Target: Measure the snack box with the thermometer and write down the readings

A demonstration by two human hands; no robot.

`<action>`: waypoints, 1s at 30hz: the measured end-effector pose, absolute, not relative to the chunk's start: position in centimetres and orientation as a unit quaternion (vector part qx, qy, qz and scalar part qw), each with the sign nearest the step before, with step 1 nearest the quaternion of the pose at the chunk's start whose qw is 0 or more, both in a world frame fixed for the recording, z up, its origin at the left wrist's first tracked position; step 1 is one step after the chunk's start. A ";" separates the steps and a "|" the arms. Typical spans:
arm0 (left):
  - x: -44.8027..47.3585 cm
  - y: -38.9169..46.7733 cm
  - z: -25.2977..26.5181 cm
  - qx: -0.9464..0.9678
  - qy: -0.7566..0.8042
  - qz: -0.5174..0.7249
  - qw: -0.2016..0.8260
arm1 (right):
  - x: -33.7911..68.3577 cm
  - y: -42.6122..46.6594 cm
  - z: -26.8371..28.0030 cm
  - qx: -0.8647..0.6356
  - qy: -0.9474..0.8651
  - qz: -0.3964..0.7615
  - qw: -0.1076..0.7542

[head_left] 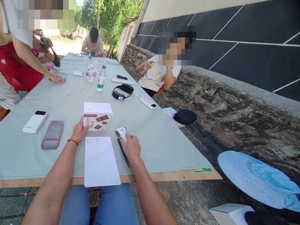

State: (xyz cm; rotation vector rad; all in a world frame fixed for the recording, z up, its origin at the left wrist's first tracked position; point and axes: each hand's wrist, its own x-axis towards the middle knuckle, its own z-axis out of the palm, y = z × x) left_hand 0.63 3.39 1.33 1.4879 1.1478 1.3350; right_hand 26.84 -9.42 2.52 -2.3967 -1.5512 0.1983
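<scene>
A white and brown box (97, 107) with chocolate pictures on its side stands on the table. My left hand (79, 131) grips its left side, thumb across the front face. In my right hand (131, 146) is a white and blue infrared thermometer (121, 133), its head tilted up and to the left, fingers wrapped round the handle. Between my forearms lies a white sheet of paper (102, 164) with a few lines of small writing at the top. A black pen (123, 153) rests just right of the paper, beside my right hand.
A white power bank (35, 122) and a phone (52, 134) lie left. Beyond the box are water bottles (101, 78), a black headset (122, 92) and another power bank (148, 103). Several people sit or stand around the table (164, 150). A blue hat (255, 178) is at right.
</scene>
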 end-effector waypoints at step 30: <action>0.5 -2.9 0.4 0.703 0.570 0.387 0.179 | 19.4 -10.2 1.5 -0.530 -0.381 0.469 0.595</action>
